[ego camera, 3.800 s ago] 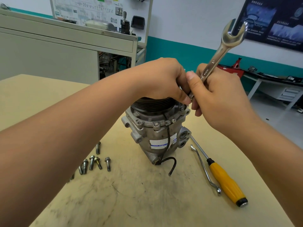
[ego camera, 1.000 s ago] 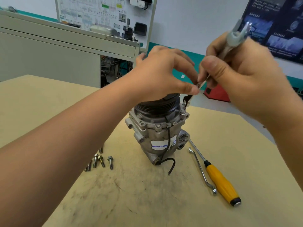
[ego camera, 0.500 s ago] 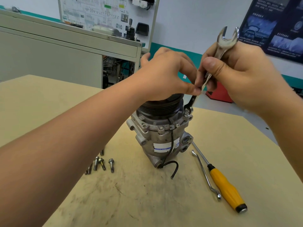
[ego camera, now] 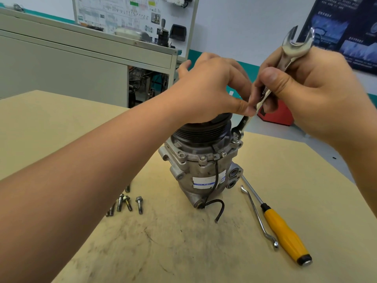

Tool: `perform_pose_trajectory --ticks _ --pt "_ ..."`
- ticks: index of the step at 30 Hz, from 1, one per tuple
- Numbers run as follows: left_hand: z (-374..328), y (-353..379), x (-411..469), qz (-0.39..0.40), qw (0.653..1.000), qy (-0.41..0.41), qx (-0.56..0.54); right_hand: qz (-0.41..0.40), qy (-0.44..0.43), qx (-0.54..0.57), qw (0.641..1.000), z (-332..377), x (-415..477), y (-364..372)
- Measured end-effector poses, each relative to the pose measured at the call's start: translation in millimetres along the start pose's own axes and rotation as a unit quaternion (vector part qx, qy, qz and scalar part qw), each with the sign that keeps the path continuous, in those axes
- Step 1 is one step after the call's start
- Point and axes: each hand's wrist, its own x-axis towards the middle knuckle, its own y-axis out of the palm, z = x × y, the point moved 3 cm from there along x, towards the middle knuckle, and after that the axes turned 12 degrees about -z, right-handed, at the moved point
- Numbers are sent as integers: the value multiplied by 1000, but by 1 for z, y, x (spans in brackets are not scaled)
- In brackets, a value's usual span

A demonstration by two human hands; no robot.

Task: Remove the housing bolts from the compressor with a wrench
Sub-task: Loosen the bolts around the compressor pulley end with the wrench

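Here, wrench (ego camera: 289, 56) seated on a housing bolt (ego camera: 235, 138) of the compressor (ego camera: 204, 170).
My right hand (ego camera: 318, 94) grips its shank; my left hand (ego camera: 208, 92) pinches it lower, over the pulley (ego camera: 202, 129).

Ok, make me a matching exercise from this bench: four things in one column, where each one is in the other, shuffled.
Things: 1 combination wrench; 2 loose bolts; 3 yellow-handled screwdriver; 4 compressor.
Places: A on the table, left of the compressor; B upright, mid-table; C in the right hand; D lying right of the compressor.
Pairs: 1-C, 2-A, 3-D, 4-B.
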Motion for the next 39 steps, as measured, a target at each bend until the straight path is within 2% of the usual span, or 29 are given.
perform_pose_trajectory --ticks 7,13,19,23,29,39 --pt "1 2 1 0 1000 -1 -4 -3 21 -3 1000 -2 1 1" --pt "5 3 -1 -10 1000 -2 -10 26 49 19 998 -2 5 5" --pt "9 7 -5 -58 998 -5 -10 62 78 41 994 -4 12 3" --pt "9 9 -9 -72 997 -11 -19 33 115 88 989 -4 12 5" --pt "10 13 -8 -86 995 -24 -35 -47 111 65 991 -5 13 4" --pt "13 8 9 8 997 -53 -56 19 145 -27 989 -7 26 7"
